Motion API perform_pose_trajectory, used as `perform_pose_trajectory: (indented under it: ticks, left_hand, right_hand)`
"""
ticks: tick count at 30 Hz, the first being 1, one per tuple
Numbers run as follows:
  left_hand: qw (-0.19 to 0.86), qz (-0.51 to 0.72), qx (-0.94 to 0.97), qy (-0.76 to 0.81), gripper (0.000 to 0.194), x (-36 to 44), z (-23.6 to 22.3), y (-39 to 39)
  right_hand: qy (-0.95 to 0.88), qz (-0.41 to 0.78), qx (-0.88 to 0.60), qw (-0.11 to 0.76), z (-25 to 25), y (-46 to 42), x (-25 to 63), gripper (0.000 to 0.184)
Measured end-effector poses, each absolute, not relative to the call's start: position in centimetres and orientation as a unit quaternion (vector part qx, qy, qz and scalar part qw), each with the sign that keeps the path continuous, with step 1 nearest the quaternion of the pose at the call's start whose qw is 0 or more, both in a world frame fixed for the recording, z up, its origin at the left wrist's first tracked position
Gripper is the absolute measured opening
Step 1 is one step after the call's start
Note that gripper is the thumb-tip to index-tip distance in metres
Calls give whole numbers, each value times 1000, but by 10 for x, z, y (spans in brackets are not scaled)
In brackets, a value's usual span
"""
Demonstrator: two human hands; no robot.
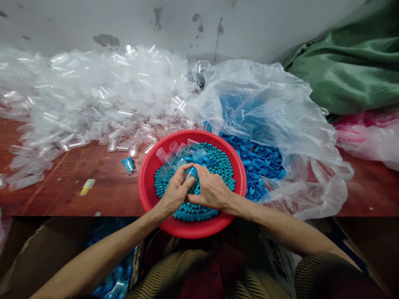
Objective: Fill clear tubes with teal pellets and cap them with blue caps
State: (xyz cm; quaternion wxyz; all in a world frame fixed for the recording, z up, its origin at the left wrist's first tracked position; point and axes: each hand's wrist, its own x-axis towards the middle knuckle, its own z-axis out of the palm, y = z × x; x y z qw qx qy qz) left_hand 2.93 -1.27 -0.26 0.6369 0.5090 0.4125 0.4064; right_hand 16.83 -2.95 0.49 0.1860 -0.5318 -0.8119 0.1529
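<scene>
Over a red basin point(145, 182) full of small teal beads point(199, 214), my two hands meet around one clear plastic tube with a blue cap point(192, 172). My left hand point(175, 187) is closed on the tube's side, thumb along it. From the other side my right hand point(215, 187) has its fingers at the blue cap. Whether the cap is fully seated cannot be made out. Beyond my fingers, several empty clear tubes point(161, 154) and some blue caps point(211, 162) lie on the beads.
A large heap of clear tubes point(93, 91) covers the back left of the red-brown table point(109, 191). Blue caps point(264, 162) spill from a clear plastic bag point(299, 104) at right. One filled blue piece point(128, 165) lies left of the basin. Green cloth point(349, 70) hangs at back right.
</scene>
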Motion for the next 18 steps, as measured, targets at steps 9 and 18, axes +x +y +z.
perform_pose_trajectory:
  ticks: [9, 18]
  left_hand:
    - [616, 414, 437, 508, 25, 42, 10, -20]
    - [651, 407, 457, 449, 39, 8, 13, 3]
  right_hand:
    - [-811, 167, -522, 205, 2, -28, 161, 61]
    - [-753, 371, -491, 233, 14, -10, 181, 91]
